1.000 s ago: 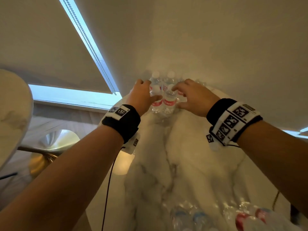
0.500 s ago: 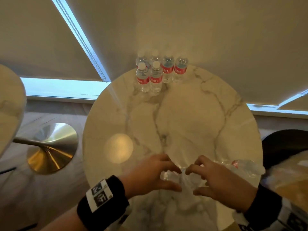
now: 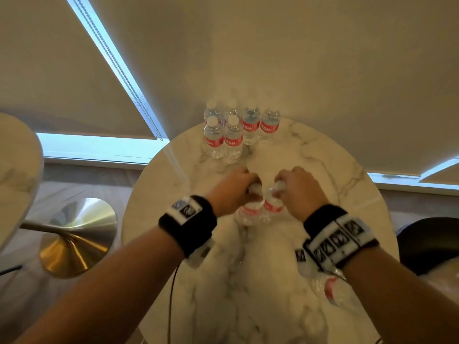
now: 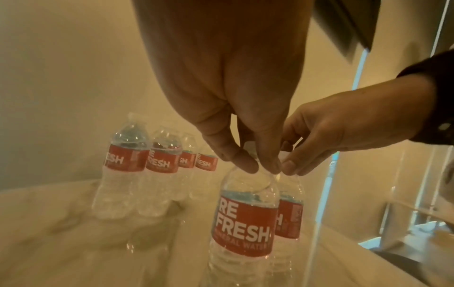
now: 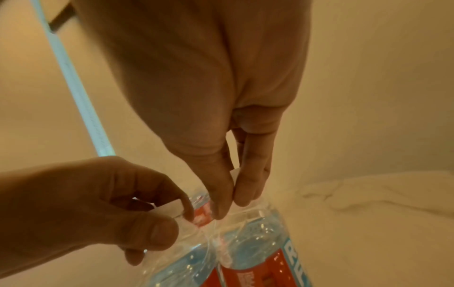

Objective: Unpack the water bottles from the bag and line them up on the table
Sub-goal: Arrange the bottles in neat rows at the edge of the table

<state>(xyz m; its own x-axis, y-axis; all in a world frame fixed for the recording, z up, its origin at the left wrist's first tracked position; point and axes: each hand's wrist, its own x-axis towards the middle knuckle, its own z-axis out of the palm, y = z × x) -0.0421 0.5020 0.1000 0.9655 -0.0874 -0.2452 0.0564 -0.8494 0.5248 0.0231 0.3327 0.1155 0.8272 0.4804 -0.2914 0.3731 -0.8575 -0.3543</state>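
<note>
Right now, round marble table (image 3: 323,170) carries six standing bottles (image 3: 233,137) at 12 o'clock, two deep. More bottles (image 3: 332,289) lie at 5 o'clock by the R forearm; bag itself not clearly visible. Risk, imo: both carried bottles hang by caps only, so a slip or swing could knock the cluster over on arrival. L hand (image 3: 231,192) pinches the cap of left bottle (image 4: 245,219), thumb + fingers curled. R hand (image 3: 298,189) pinches right bottle (image 3: 272,207) likewise, the two touching, mid-table.
</note>
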